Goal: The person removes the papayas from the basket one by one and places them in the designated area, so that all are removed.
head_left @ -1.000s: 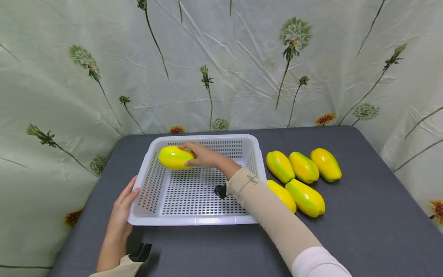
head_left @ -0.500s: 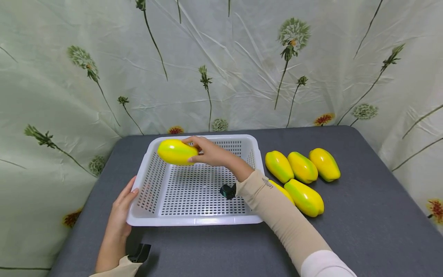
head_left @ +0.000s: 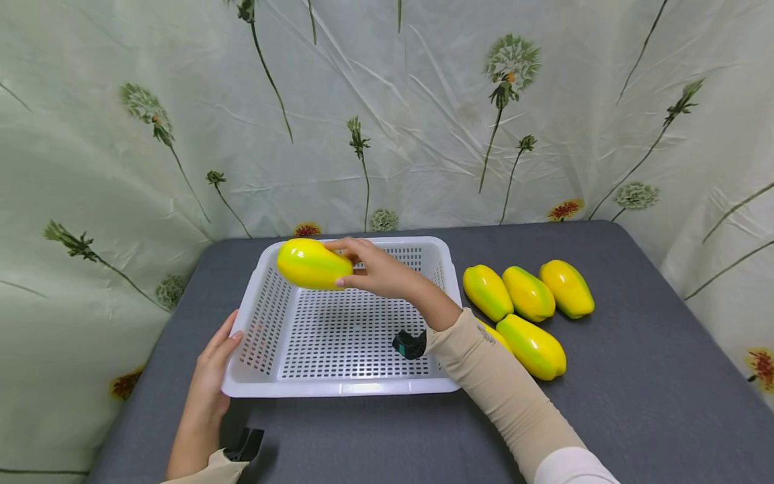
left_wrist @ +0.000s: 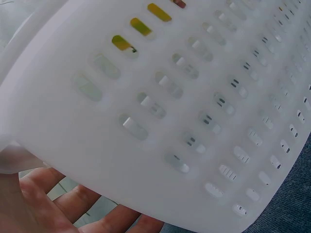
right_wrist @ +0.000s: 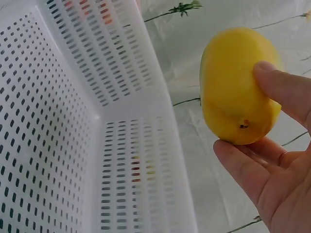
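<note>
My right hand (head_left: 387,270) grips one end of a glossy yellow-green papaya (head_left: 310,265), holding it above the back left of a white slotted plastic basket (head_left: 363,388). In the right wrist view, thumb and fingers pinch the papaya (right_wrist: 233,80) from either side, its stem-end dimple facing the camera. At the basket's left side, my left hand (head_left: 210,370) holds the rim, thumb on the edge. The left wrist view has the basket wall (left_wrist: 107,141) close up, with the fingers (left_wrist: 77,204) around its lower edge in that view.
To the basket's right lie several more papayas (head_left: 532,346) on the dark grey tabletop (head_left: 653,403), one partly hidden by the right sleeve. A flower-printed curtain (head_left: 423,121) hangs behind the table. A black wrist mount (head_left: 410,344) sits under the right wrist.
My right hand has lifted the papaya up from inside the basket and shifted it slightly to the right. My left hand stays on the basket, which has not visibly moved.
</note>
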`<state>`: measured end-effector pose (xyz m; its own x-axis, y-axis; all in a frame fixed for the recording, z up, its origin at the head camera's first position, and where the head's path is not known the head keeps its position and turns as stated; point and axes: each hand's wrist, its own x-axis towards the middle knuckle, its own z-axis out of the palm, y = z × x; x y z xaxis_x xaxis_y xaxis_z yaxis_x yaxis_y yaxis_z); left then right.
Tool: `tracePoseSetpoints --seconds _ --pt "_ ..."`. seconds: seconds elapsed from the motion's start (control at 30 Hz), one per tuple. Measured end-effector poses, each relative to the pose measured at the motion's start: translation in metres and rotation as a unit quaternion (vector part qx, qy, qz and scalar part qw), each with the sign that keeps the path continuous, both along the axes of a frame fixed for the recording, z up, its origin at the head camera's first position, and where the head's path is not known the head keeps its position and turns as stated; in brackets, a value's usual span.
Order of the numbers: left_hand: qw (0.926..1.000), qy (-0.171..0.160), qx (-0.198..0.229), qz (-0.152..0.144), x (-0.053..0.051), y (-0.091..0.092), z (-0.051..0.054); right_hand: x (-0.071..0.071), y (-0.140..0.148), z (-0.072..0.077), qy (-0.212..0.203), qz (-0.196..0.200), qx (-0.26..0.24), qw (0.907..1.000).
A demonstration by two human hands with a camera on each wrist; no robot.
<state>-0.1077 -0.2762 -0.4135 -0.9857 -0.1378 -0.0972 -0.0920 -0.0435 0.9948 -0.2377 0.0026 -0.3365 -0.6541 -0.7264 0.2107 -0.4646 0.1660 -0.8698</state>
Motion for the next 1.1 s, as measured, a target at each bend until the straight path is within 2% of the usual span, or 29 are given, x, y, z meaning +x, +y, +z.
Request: tracePoseSetpoints --seconds 0.2,0.47,0.9,1.1 --pt "1.0 0.001 -0.004 0.0 0.0 0.0 0.0 0.006 0.007 0.005 0.026 -0.012 -0.012 0.9995" --pt "0.9999 0.006 -0.014 0.003 0.0 0.0 0.0 0.015 0.022 0.009 0.03 -0.033 -0.039 0.9982" --pt "0.9999 0.004 -0.013 0.011 0.0 0.003 0.001 0.024 0.055 -0.001 0.046 -0.085 -0.031 0.9948" --pt "0.9999 0.008 -0.009 0.011 0.001 0.002 0.001 0.028 0.073 0.002 0.061 -0.11 -0.036 0.9915"
